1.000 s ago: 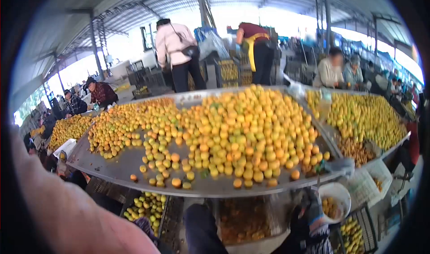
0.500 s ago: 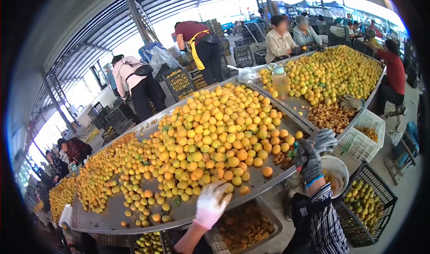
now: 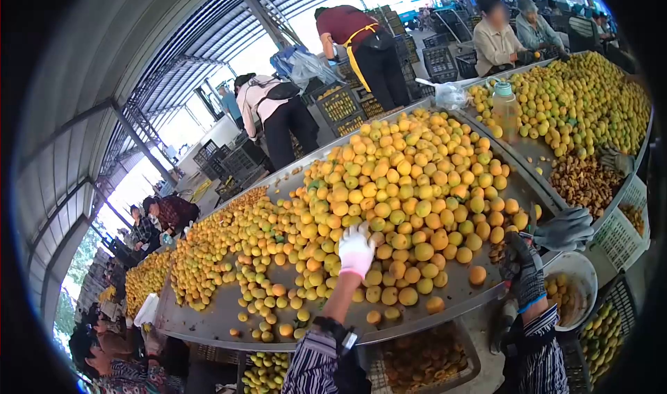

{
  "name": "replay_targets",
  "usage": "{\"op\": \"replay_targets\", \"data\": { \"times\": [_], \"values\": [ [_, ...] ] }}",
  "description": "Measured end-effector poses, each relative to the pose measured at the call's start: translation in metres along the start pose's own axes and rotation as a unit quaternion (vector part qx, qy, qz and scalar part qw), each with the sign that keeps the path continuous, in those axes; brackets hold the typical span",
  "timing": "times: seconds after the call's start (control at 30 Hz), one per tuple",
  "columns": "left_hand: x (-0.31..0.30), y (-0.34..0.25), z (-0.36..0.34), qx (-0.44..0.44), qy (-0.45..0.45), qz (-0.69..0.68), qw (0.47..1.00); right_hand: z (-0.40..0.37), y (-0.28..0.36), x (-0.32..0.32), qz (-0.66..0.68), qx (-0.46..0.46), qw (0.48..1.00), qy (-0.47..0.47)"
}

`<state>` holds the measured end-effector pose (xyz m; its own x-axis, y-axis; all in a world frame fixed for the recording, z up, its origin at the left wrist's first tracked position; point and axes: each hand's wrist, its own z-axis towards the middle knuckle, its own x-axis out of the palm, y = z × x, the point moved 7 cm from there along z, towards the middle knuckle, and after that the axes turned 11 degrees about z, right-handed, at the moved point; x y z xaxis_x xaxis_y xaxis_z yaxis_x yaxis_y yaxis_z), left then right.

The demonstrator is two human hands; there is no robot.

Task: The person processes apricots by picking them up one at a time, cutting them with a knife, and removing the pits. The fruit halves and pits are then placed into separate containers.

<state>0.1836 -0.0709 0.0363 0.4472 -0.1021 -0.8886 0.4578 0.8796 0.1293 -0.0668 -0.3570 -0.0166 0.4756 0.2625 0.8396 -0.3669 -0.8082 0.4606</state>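
Note:
My left hand (image 3: 357, 250), in a white glove with a pink cuff, reaches onto the front of a big heap of yellow-orange apricots (image 3: 410, 199). Its fingers are stretched out and touch the fruit. At the table's right corner is my right hand (image 3: 522, 265), in a dark grey knitted glove. Its fingers are curled, and what they hold is too small to make out. Beside it, a loose grey glove (image 3: 564, 230) lies at the corner. The apricots rest on a metal-topped table (image 3: 326, 324) with a raised rim.
Below the right corner stands a white bucket (image 3: 583, 283) with fruit pieces. A crate of brownish pieces (image 3: 424, 356) sits under the front edge. A second table bears apricots (image 3: 570, 102), a bottle (image 3: 506, 109) and a brown heap (image 3: 587, 185). Several people work around.
My left hand has moved from the table's front edge up and forward onto the apricot heap. The view has shifted left. My right hand stays at the corner, now lower beside the loose glove.

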Motion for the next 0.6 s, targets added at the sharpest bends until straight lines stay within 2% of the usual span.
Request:
{"op": "replay_targets", "data": {
  "times": [0.03, 0.1, 0.2, 0.23, 0.4, 0.47, 0.53, 0.57, 0.6],
  "values": [
    [0.003, 0.003, 0.001, 0.004, -0.013, 0.0, 1.0, 0.0, 0.001, 0.002, -0.004, 0.001, 1.0, 0.003],
    [0.037, -0.009, 0.035, -0.017, 0.051, 0.051, 0.997, -0.002, 0.003, 0.003, -0.013, -0.019, 0.999, -0.022],
    [0.061, -0.012, 0.039, -0.019, 0.104, 0.095, 0.99, 0.0, -0.007, 0.006, -0.043, -0.022, 0.999, 0.01],
    [0.064, -0.011, 0.038, -0.004, 0.082, 0.117, 0.99, 0.003, -0.012, 0.005, -0.036, -0.001, 0.999, 0.02],
    [0.051, 0.046, 0.019, -0.062, 0.055, 0.125, 0.989, 0.003, -0.012, 0.001, -0.066, -0.04, 0.997, -0.001],
    [0.038, 0.084, 0.005, -0.115, 0.016, 0.045, 0.992, 0.001, -0.015, 0.0, -0.064, -0.041, 0.997, -0.01],
    [0.029, 0.119, -0.011, -0.191, -0.095, -0.152, 0.965, 0.004, -0.02, -0.001, -0.075, -0.034, 0.997, -0.009],
    [0.038, 0.134, -0.017, -0.249, -0.05, -0.228, 0.94, 0.005, -0.023, 0.0, -0.082, -0.025, 0.996, -0.01],
    [0.044, 0.145, -0.023, -0.278, -0.049, -0.25, 0.926, 0.005, -0.027, 0.001, -0.082, -0.022, 0.996, -0.013]
  ]
}}
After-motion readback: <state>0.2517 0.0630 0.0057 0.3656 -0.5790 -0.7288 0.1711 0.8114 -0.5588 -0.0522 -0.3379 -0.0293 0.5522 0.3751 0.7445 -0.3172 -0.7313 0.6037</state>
